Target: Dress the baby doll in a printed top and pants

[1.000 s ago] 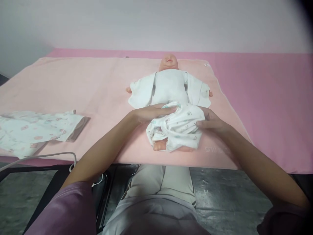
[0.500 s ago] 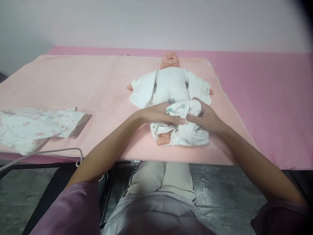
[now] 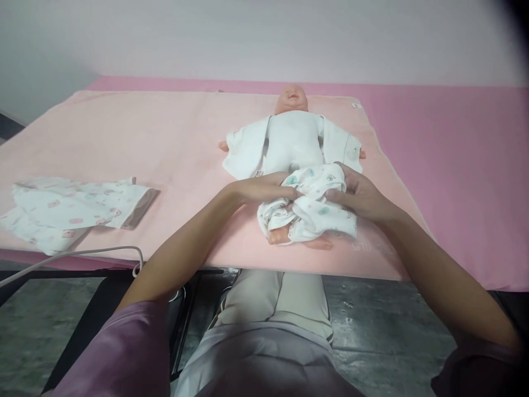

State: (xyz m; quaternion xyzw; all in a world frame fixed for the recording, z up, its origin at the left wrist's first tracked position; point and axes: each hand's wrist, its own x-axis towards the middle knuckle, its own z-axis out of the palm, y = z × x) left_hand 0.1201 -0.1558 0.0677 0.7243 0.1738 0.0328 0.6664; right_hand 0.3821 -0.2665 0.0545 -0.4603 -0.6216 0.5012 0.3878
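Note:
A baby doll (image 3: 293, 140) lies on its back on a peach mat (image 3: 182, 132), its head toward the wall and its feet toward me. A white top (image 3: 246, 151) is spread open, with the doll's arms in its sleeves. Bunched over the doll's legs are white baby trousers (image 3: 320, 212) with a small green print. My left hand (image 3: 273, 187) grips their left side, thumb on the cloth. On the other side my right hand (image 3: 357, 190) pinches a fold, fingers partly hidden behind the fabric. Both doll feet (image 3: 280, 235) show at the lower edge.
Another printed baby garment (image 3: 78, 212) lies on the mat at the left. A white cable (image 3: 99, 251) runs along the front edge there. Pink table covering (image 3: 463, 182) extends to the right, and a pale wall (image 3: 264, 38) stands behind.
My left thumb has drawn back to the left and my hands are slightly farther apart. The doll's second foot now shows below the trousers. The view has shifted slightly.

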